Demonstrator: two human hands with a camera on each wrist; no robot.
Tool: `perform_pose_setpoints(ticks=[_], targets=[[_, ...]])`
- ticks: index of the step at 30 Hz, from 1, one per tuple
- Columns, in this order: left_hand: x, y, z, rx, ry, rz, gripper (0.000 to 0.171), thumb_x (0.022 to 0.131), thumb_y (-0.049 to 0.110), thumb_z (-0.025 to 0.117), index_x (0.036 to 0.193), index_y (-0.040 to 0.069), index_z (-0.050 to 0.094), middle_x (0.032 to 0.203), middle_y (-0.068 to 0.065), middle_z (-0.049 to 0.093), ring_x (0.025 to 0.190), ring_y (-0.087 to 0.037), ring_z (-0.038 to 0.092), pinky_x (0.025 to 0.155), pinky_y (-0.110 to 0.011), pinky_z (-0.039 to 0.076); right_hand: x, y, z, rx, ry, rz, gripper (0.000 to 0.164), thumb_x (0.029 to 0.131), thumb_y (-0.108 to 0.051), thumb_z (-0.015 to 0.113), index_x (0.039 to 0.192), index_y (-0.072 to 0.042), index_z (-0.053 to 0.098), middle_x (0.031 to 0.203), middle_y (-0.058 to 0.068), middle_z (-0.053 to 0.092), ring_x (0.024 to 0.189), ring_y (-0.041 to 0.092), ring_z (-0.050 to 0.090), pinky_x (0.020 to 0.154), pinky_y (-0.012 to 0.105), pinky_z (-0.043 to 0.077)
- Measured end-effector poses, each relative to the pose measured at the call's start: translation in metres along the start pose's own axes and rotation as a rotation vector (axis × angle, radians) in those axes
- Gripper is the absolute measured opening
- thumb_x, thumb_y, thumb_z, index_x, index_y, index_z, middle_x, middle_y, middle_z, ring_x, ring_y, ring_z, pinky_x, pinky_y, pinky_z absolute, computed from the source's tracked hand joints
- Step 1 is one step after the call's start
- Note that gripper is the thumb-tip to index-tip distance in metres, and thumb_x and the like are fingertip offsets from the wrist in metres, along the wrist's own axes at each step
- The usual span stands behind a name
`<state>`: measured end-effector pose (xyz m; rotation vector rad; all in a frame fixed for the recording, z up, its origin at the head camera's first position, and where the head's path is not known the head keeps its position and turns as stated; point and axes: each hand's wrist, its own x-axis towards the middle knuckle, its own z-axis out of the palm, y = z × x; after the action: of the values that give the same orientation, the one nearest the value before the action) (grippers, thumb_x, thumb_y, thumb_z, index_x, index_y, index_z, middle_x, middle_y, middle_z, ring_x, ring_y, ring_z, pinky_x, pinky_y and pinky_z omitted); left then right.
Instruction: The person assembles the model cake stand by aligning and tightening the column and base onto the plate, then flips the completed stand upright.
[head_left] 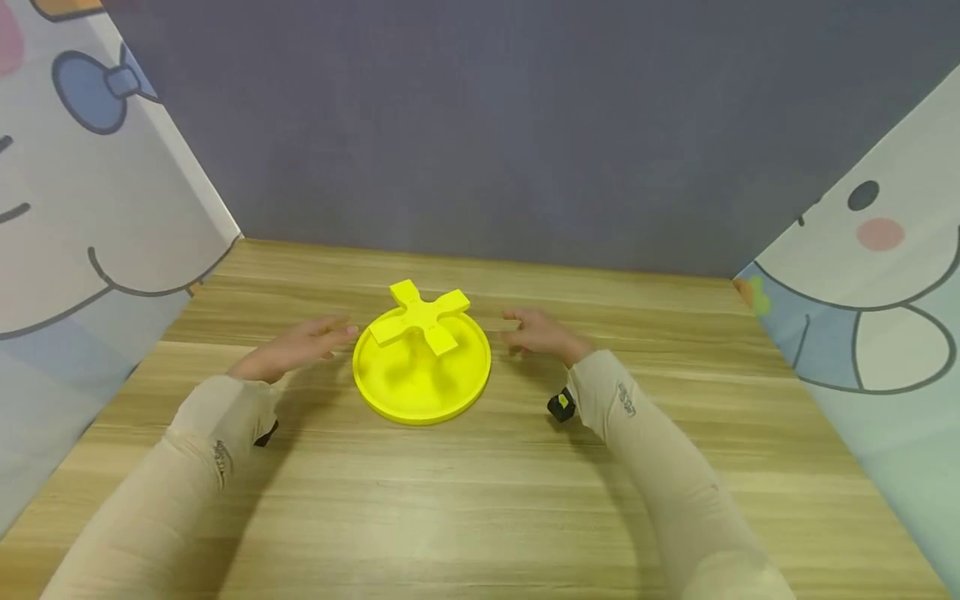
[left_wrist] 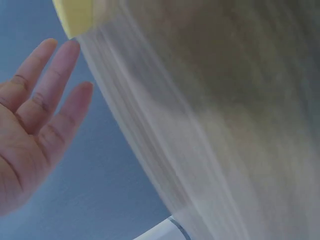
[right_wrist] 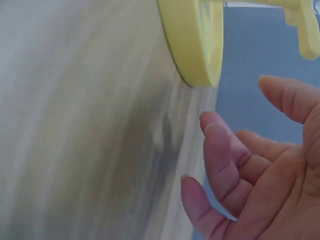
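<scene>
A yellow round tray-like base [head_left: 420, 400] with a raised rim lies on the wooden table, and a yellow cross-shaped top [head_left: 422, 316] with four flat arms stands above it on a central post. My left hand [head_left: 303, 346] is beside the base's left side, fingers extended toward the rim and holding nothing. In the left wrist view its fingers [left_wrist: 55, 80] are spread. To the right of the base, my right hand [head_left: 546, 333] hovers with loosely bent fingers and an empty palm. The right wrist view shows a gap between its fingertips and the yellow rim [right_wrist: 192, 45].
The wood-grain table [head_left: 450, 517] runs back to a grey-blue wall panel [head_left: 487, 133]. Cartoon-printed panels stand at the left [head_left: 90, 225] and right [head_left: 877, 275] edges. Both forearms wear light sleeves, with a small black device [head_left: 561, 406] at the right wrist.
</scene>
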<state>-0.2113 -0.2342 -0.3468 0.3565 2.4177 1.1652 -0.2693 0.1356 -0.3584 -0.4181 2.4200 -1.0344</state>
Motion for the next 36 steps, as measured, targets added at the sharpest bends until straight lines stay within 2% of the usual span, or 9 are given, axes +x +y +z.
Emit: perform_pose_setpoints(ticks=[2,4,6,8,13,17,20,25,36], targets=[[0.002,-0.001,0.001,-0.013,-0.015,0.013,0.069,0.103,0.04,0.037,0.148,-0.009,0.018,0.148,-0.034,0.024,0.127,-0.052,0.037,0.099,-0.063,0.036,0.001,0.001,0.004,0.004,-0.012,0.017,0.063,0.095,-0.019,0.056,0.147,0.005,0.029,0.1,0.017,0.065,0.064,0.015,0.056,0.071,0.029,0.05],[0.003,-0.001,0.002,-0.01,-0.03,-0.006,0.065,0.103,0.039,0.037,0.146,-0.009,0.025,0.138,-0.033,0.041,0.119,-0.048,0.048,0.093,-0.057,0.044,0.0,0.0,0.01,0.005,-0.037,0.048,0.066,0.094,-0.02,0.057,0.148,0.003,0.027,0.088,0.013,0.065,0.059,0.013,0.052,0.067,0.026,0.048],[0.004,-0.001,0.005,-0.027,-0.048,-0.051,0.063,0.103,0.04,0.038,0.144,-0.006,0.031,0.118,-0.026,0.056,0.097,-0.037,0.059,0.08,-0.044,0.051,-0.001,-0.001,0.015,0.015,-0.062,0.062,0.071,0.094,-0.021,0.058,0.15,0.003,0.022,0.083,0.009,0.064,0.057,0.012,0.049,0.062,0.024,0.046],[0.004,0.001,0.009,-0.045,-0.07,-0.11,0.064,0.102,0.042,0.039,0.144,-0.004,0.031,0.1,-0.017,0.06,0.077,-0.026,0.059,0.068,-0.034,0.049,-0.002,-0.002,0.02,0.033,-0.082,0.087,0.075,0.093,-0.021,0.059,0.151,0.0,0.017,0.08,0.008,0.064,0.054,0.012,0.049,0.056,0.023,0.043],[0.002,0.003,0.017,-0.133,-0.125,-0.261,0.075,0.1,0.047,0.04,0.15,-0.001,0.01,0.097,-0.015,0.059,0.06,-0.018,0.057,0.055,-0.029,0.051,-0.006,-0.004,0.031,0.132,-0.114,0.138,0.083,0.091,-0.021,0.062,0.153,-0.004,0.01,0.081,0.01,0.067,0.053,0.013,0.057,0.05,0.022,0.048],[0.003,0.002,0.018,-0.22,-0.185,-0.323,0.077,0.102,0.043,0.038,0.151,0.0,-0.004,0.101,-0.018,0.062,0.053,-0.013,0.061,0.051,-0.027,0.054,-0.006,-0.001,0.037,0.289,-0.145,0.185,0.082,0.092,-0.015,0.06,0.155,-0.011,0.007,0.076,0.011,0.067,0.052,0.014,0.062,0.05,0.026,0.054],[0.006,0.0,0.017,-0.241,-0.226,-0.324,0.081,0.103,0.039,0.037,0.149,0.001,-0.018,0.097,-0.016,0.064,0.052,-0.012,0.062,0.052,-0.026,0.054,-0.005,0.002,0.041,0.388,-0.154,0.206,0.081,0.093,-0.012,0.058,0.155,-0.015,0.007,0.071,0.011,0.068,0.052,0.014,0.064,0.049,0.026,0.054],[0.012,-0.004,0.017,-0.251,-0.26,-0.335,0.087,0.102,0.031,0.042,0.144,0.002,-0.028,0.088,-0.011,0.065,0.053,-0.012,0.062,0.053,-0.026,0.055,-0.004,0.0,0.046,0.414,-0.146,0.228,0.081,0.093,-0.01,0.057,0.155,-0.015,0.005,0.069,0.011,0.067,0.053,0.014,0.065,0.049,0.026,0.054],[0.024,-0.001,0.025,-0.2,-0.291,-0.32,0.085,0.096,0.017,0.052,0.147,0.009,-0.016,0.067,-0.007,0.059,0.051,-0.013,0.058,0.051,-0.027,0.055,0.0,-0.01,0.052,0.36,-0.118,0.261,0.082,0.091,-0.006,0.061,0.155,-0.023,0.011,0.061,0.009,0.063,0.046,0.013,0.061,0.043,0.023,0.051]])
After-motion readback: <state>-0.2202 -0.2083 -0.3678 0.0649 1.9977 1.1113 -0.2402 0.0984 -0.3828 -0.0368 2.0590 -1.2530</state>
